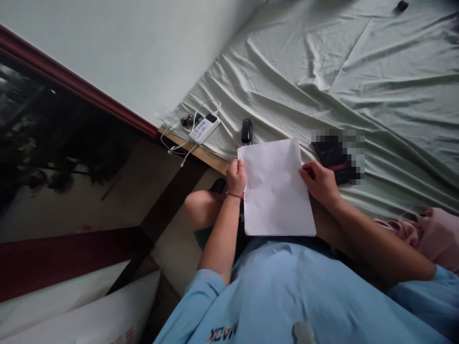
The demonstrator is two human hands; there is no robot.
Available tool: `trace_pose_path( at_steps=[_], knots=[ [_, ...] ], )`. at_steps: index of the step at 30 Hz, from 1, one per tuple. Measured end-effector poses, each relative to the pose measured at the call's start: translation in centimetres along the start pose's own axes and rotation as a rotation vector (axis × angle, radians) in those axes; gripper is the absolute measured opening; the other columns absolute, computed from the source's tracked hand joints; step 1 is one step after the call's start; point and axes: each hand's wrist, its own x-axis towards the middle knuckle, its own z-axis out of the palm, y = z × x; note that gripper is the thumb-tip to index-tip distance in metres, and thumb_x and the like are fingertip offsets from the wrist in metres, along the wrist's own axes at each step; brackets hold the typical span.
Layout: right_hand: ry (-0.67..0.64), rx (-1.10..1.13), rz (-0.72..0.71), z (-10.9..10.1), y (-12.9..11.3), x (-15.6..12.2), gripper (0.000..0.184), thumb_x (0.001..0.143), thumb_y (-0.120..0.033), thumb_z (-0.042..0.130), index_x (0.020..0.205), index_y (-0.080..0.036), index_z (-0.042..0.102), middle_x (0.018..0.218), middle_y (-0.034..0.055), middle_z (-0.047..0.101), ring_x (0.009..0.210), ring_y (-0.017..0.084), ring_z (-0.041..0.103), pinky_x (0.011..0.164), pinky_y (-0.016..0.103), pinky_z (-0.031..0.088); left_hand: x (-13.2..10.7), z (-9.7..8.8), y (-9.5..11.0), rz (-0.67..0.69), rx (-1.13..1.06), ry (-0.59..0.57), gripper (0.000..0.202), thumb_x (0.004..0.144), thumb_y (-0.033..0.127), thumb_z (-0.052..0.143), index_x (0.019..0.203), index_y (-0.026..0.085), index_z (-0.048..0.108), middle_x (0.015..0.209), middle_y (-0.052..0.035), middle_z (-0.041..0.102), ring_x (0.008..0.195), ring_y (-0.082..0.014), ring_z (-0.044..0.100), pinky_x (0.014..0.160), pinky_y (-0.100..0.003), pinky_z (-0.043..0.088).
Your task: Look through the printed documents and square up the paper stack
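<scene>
A blank white sheet of paper [276, 188] lies over my lap and the bed's edge. My left hand [236, 176] is closed on the sheet's left edge, a red string around its wrist. My right hand [320, 181] pinches the sheet's right edge, fingers curled. Both arms reach forward from a light blue shirt.
A pale green wrinkled bedsheet [340, 81] covers the bed ahead. On it lie a white power bank [204, 128] with white cables, a small black device [246, 131] and a dark flat object [333, 153], partly blurred out. Pink cloth [426, 234] sits at right. A dark glass-fronted cabinet [53, 143] stands left.
</scene>
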Motion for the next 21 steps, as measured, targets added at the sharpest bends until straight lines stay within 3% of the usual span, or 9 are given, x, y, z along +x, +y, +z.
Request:
trace_pose_path(
  at_steps=[9, 21],
  knots=[
    [-0.010, 0.025, -0.001, 0.04, -0.06, 0.03, 0.020, 0.088, -0.041, 0.060, 0.084, -0.022, 0.063, 0.071, 0.0030, 0.067, 0.060, 0.016, 0.057, 0.062, 0.031, 0.043, 0.05, 0.10, -0.61, 0.066, 0.053, 0.012, 0.037, 0.103, 0.030, 0.050, 0.068, 0.021, 0.043, 0.060, 0.0020, 0.046, 0.060, -0.0136, 0.043, 0.063, -0.030, 0.030],
    [-0.012, 0.024, -0.024, -0.04, -0.08, 0.05, 0.018, 0.089, -0.039, 0.061, 0.085, -0.022, 0.063, 0.069, 0.0018, 0.066, 0.059, 0.015, 0.057, 0.061, 0.030, 0.044, -0.05, 0.12, -0.82, 0.056, 0.030, 0.018, 0.039, 0.104, 0.037, 0.049, 0.069, 0.021, 0.045, 0.061, 0.0011, 0.049, 0.061, -0.0139, 0.044, 0.063, -0.030, 0.031]
  ],
)
